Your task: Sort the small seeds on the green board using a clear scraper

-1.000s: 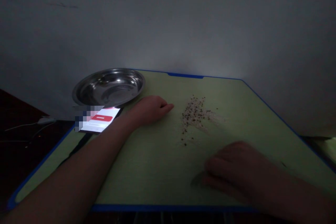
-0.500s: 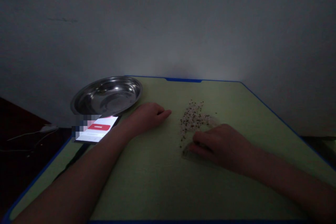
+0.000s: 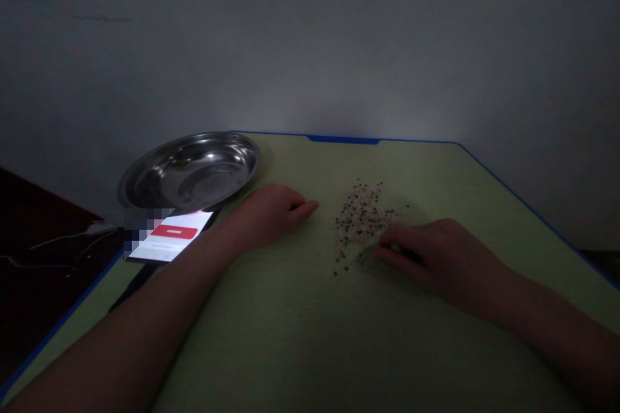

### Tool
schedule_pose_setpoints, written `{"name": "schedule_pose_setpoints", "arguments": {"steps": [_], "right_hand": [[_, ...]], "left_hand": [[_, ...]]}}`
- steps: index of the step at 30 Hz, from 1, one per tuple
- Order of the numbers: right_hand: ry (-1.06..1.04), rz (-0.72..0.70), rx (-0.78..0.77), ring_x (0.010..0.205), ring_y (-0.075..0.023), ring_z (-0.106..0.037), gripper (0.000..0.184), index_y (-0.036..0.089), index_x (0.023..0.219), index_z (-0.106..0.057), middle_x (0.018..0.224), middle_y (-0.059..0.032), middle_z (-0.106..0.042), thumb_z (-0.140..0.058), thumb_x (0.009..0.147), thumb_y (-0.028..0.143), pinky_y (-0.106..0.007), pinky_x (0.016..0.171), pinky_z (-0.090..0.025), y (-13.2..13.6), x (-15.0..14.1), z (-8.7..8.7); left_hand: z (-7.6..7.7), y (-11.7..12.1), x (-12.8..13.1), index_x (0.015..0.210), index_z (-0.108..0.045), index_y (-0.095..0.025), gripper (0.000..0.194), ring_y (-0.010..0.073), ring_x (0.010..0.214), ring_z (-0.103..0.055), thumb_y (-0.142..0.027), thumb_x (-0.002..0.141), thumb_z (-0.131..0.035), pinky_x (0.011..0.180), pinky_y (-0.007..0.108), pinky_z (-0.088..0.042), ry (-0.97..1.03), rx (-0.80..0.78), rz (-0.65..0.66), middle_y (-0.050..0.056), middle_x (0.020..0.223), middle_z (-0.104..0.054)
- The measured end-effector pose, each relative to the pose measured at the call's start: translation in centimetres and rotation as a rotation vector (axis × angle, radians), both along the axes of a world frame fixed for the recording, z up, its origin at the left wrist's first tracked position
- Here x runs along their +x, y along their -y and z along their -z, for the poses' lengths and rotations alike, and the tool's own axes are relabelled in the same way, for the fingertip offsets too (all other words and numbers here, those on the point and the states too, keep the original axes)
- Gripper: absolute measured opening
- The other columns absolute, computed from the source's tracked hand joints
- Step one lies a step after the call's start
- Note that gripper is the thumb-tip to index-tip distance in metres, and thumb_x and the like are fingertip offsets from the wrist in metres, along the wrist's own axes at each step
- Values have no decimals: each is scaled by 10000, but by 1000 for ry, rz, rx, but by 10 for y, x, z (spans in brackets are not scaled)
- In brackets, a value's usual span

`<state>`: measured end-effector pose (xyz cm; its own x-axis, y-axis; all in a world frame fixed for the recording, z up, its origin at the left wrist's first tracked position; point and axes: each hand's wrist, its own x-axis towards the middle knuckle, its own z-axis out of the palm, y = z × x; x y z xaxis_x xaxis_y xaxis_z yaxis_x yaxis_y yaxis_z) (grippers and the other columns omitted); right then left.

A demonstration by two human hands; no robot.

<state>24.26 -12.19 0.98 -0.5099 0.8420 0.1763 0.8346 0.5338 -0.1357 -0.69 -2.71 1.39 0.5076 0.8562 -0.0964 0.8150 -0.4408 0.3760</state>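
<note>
A loose heap of small pale grains mixed with dark beans or seeds (image 3: 361, 216) lies spread on the green table (image 3: 290, 322). My right hand (image 3: 421, 251) is at the heap's near right edge, its thumb and fingers pinched together. A faint greyish shape shows at its fingertips, too dim to name. To the left of the heap, apart from it, my left hand (image 3: 278, 210) rests on the table with its fingers curled and the thumb pointing right. Nothing shows in it.
A wide steel basin (image 3: 213, 184) stands at the back left of the table. Just in front of it, beside my left forearm, lies a phone (image 3: 169, 242) with its screen lit. A grey wall (image 3: 310, 45) rises behind the table. White cables (image 3: 58, 242) are at the far left.
My right hand has moved forward from the near right to the heap, then slightly back to the right. My left hand keeps its place. The view has shifted slightly.
</note>
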Motion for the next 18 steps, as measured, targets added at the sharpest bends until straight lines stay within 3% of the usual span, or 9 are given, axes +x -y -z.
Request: {"name": "schedule_pose_setpoints", "arguments": {"steps": [8, 18], "right_hand": [[24, -10, 46, 480, -153, -594, 312, 200, 790, -650, 587, 6, -647, -465, 955, 389, -268, 486, -309, -5, -11, 4], [-2, -120, 40, 500, -142, -615, 334, 199, 799, -658, 575, 11, -633, -436, 980, 372, -260, 499, -327, 3, -11, 1]], "left_hand": [[3, 1, 0, 528, -455, -174, 499, 100, 468, -390, -530, 873, -399, 516, 288, -220, 31, 33, 9, -16, 481, -443], [1, 3, 1, 530, -446, -176, 488, 97, 473, -365, -521, 874, -414, 517, 287, -211, 33, 17, -6, -23, 494, -422]]}}
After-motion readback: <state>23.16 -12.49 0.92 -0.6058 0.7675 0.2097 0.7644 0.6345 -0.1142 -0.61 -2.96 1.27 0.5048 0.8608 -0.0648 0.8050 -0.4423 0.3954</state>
